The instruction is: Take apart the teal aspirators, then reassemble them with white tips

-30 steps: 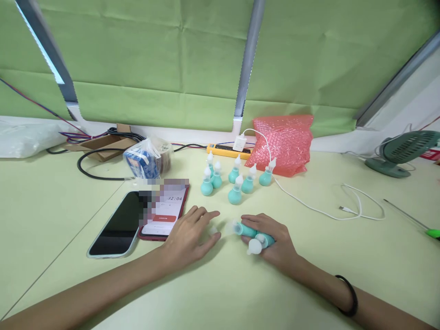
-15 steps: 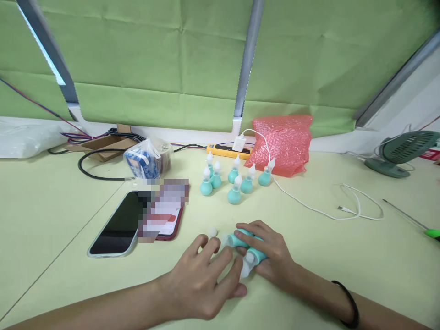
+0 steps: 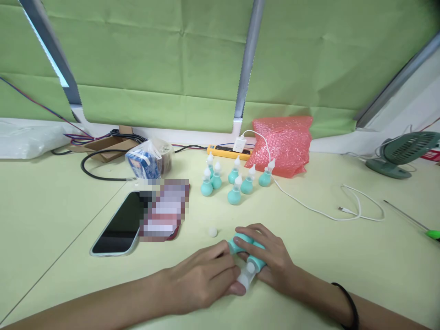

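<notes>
My right hand [image 3: 271, 254] is closed over two teal bulb nasal aspirators, a farther one [image 3: 240, 242] and a nearer one [image 3: 257, 255], both lying on their sides. From the nearer bulb a translucent nozzle [image 3: 246, 277] points down and left. My left hand [image 3: 206, 275] has its fingers curled, with thumb and fingertips pinching that nozzle. The farther bulb's front end is hidden behind the left fingers. Just beyond them a small round white piece [image 3: 213, 232] lies on the table. Several upright teal aspirators with white tips [image 3: 234, 192] stand farther back.
Two phones, one black-screened [image 3: 118, 224] and one red-edged [image 3: 177, 229], lie at left. Behind are a plastic-wrapped bundle [image 3: 144, 162], a yellow power strip [image 3: 220, 151] and red bubble wrap [image 3: 285, 144]. A white cable [image 3: 309, 211], screwdriver [image 3: 409, 215] and green fan [image 3: 405, 149] are at right.
My left fingers have moved down and closed round the nearer aspirator's nozzle, which has tipped slightly toward me. The farther one's translucent end is now hidden. My right hand keeps its hold.
</notes>
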The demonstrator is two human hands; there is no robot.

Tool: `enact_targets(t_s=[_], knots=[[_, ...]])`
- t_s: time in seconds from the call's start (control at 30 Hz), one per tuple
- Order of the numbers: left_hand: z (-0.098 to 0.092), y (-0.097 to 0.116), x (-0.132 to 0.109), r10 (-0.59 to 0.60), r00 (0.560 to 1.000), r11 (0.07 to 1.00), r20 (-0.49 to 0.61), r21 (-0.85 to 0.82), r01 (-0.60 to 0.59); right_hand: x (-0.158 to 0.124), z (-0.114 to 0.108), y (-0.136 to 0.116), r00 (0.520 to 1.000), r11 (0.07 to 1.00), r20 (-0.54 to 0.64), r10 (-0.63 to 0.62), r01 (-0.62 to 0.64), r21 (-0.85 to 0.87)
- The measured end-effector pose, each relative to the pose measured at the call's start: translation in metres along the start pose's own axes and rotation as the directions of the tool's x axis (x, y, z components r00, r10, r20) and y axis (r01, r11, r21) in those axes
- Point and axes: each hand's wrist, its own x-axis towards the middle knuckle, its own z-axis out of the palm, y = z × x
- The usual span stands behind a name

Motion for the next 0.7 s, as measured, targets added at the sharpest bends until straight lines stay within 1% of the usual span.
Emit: enact_targets(t_s=[0.07,0.13,0.17,0.2,0.23,0.27,0.3,0.33,0.4,0.47,0.5,0.53,0.6,0.7], knots=[[-0.003,-0.002,0.002,-0.02,1.0,0.998,0.01,-0.055,0.02,0.002,-0.003,0.0,1.0,0.999,-0.024,-0.012,0.011,-0.041],[-0.009,-0.007,0.004,-0.052,0.998,0.996,-0.019,-0.067,0.051,0.006,-0.006,0.003,0.997,0.999,-0.072,0.0,-0.003,-0.033],[-0.012,-0.012,0.006,-0.095,0.995,0.994,-0.044,-0.059,0.092,0.008,-0.008,0.006,0.995,1.0,-0.1,0.019,-0.02,-0.012],[-0.015,-0.017,0.007,-0.148,0.985,0.989,-0.091,-0.044,0.144,0.011,-0.01,0.011,0.99,0.999,-0.133,0.051,-0.05,0.014],[-0.017,-0.023,0.01,-0.214,0.971,0.977,-0.105,-0.013,0.214,0.013,-0.011,0.017,0.981,0.995,-0.17,0.096,-0.09,0.041],[-0.018,-0.03,0.012,-0.259,0.961,0.964,-0.092,0.034,0.263,0.014,-0.012,0.023,0.967,0.987,-0.201,0.154,-0.143,0.069],[-0.018,-0.036,0.015,-0.281,0.958,0.954,-0.056,0.091,0.285,0.015,-0.013,0.03,0.946,0.973,-0.231,0.226,-0.208,0.099],[-0.016,-0.042,0.018,-0.287,0.958,0.948,0.007,0.145,0.283,0.015,-0.013,0.035,0.924,0.955,-0.246,0.292,-0.267,0.131],[-0.008,-0.05,0.024,-0.281,0.948,0.941,0.147,0.239,0.241,0.015,-0.012,0.042,0.884,0.915,-0.248,0.396,-0.357,0.186],[0.004,-0.055,0.028,-0.268,0.914,0.942,0.303,0.281,0.183,0.013,-0.012,0.043,0.88,0.903,-0.228,0.417,-0.374,0.209],[0.009,-0.057,0.03,-0.27,0.891,0.943,0.365,0.287,0.168,0.012,-0.011,0.042,0.889,0.91,-0.221,0.4,-0.358,0.209],[0.014,-0.058,0.031,-0.284,0.87,0.941,0.403,0.291,0.173,0.012,-0.011,0.04,0.903,0.922,-0.216,0.372,-0.332,0.202],[0.019,-0.059,0.031,-0.322,0.848,0.931,0.42,0.3,0.205,0.011,-0.011,0.036,0.927,0.944,-0.209,0.312,-0.277,0.179],[0.012,-0.06,0.029,-0.386,0.838,0.912,0.386,0.297,0.283,0.012,-0.012,0.032,0.939,0.957,-0.211,0.27,-0.239,0.162]])
